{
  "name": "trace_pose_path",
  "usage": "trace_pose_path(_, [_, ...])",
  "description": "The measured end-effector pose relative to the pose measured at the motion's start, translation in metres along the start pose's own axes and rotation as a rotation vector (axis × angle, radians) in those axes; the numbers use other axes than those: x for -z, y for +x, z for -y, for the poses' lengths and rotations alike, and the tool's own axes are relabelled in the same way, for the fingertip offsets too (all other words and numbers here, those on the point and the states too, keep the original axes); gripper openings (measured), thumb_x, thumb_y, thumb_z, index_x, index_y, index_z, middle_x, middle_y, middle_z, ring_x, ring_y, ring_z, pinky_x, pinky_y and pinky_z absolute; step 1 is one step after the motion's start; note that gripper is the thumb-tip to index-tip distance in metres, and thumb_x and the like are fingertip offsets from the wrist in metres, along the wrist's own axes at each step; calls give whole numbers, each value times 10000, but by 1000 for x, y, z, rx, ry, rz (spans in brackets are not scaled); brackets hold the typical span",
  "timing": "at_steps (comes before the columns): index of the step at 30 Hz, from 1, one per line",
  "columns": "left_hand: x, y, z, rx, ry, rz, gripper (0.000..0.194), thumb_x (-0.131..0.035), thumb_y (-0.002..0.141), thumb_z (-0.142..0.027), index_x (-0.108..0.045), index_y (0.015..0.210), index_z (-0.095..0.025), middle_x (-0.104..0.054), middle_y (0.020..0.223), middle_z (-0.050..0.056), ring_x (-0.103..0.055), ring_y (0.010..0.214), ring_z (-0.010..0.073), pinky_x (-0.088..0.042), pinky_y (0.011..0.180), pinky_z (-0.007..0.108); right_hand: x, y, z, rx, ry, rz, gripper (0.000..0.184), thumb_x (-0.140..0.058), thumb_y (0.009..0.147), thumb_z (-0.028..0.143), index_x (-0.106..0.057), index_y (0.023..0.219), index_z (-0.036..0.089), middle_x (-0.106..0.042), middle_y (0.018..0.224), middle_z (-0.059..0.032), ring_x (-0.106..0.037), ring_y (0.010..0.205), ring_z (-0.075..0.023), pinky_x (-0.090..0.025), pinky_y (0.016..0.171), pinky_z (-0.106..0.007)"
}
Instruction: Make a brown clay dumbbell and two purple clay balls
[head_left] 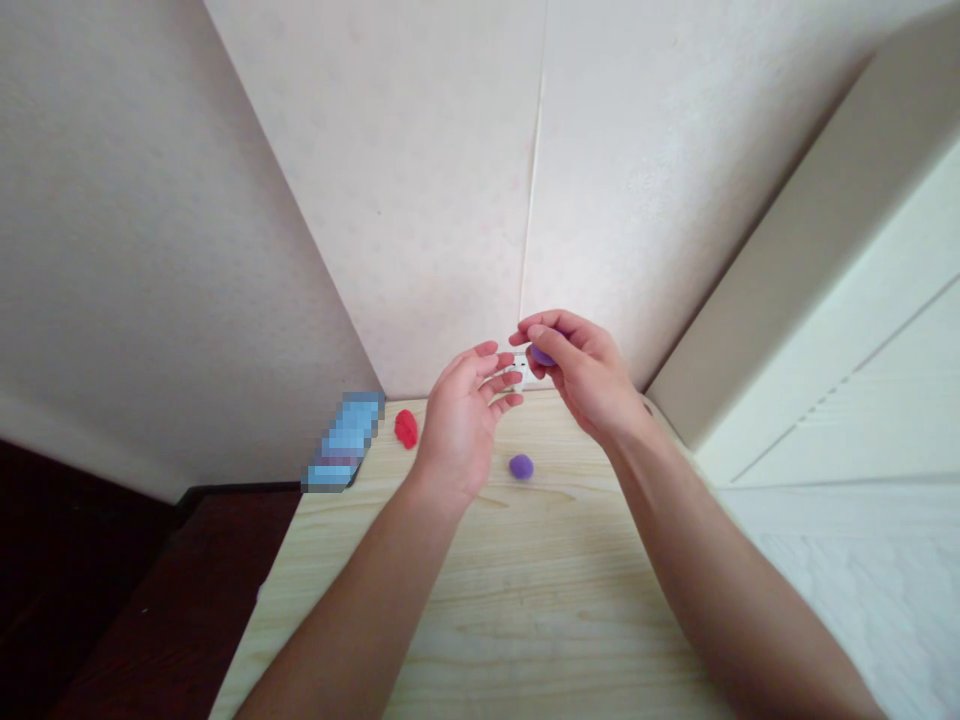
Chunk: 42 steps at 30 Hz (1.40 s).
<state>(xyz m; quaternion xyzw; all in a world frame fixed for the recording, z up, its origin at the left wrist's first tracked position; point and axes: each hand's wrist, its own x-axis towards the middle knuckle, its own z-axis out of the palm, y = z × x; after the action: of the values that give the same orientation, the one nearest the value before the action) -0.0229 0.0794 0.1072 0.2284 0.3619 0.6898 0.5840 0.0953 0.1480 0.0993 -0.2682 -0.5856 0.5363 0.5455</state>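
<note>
Raised over the far end of the wooden table, my right hand pinches a purple lump of what looks like modelling clay, partly hidden by the thumb and fingers. Facing it from the left, my left hand is open, its fingers spread and slightly curved with nothing in them. A second purple ball rests on the tabletop below and between the two hands. To the left of my left hand lies a red, uneven lump, also clay-like.
A blue, pixelated flat object lies at the table's far left edge. The wall rises behind, with a socket and a thin cable. At right stand a pale panel and white quilted bedding. Dark floor shows at left.
</note>
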Motion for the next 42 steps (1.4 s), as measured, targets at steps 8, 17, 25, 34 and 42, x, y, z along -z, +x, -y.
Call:
trace_pose_path(8, [9,8,-16,-56,-57,-38,156,-573,809,-171,-600,961,-151,-640,889,38,-621,754,146,-483,689,270,-4,2,-20,-129,-108,50,158,-572,804,224,-627,942,169,-577,582,50,-476,437,-78,-349,416,-206])
trace_pose_path(17, [70,11,16,-82,227,-152,270,-638,683,-269,-615,926,-153,-639,755,7,-606,656,127,-462,636,252,-13,-34,-36,-190,-326,170,514,-700,829,493,-536,474,161,-417,405,55,-313,399,-49,-206,416,-230])
trace_pose_path(25, [110,2,71,-159,547,-104,156,-608,759,-319,-631,794,-169,-654,688,21,-591,608,145,-438,597,266,12,-86,-55,-287,-314,113,612,-681,835,575,-458,428,176,-346,386,59,-261,394,-50,-149,421,-247])
trace_pose_path(34, [111,-15,91,-361,918,70,64,-651,814,-238,-691,849,-203,-694,815,12,-622,755,162,-446,674,259,37,-77,-90,-350,21,-116,265,-733,726,374,-678,878,164,-705,849,-43,-557,588,-82,-406,510,-206])
trace_pose_path(42, [116,-17,91,-377,977,65,90,-613,871,-256,-677,854,-195,-692,800,21,-632,743,167,-463,677,256,44,-86,-91,-405,123,-154,82,-648,668,228,-625,719,168,-737,775,-33,-642,544,-105,-485,474,-204])
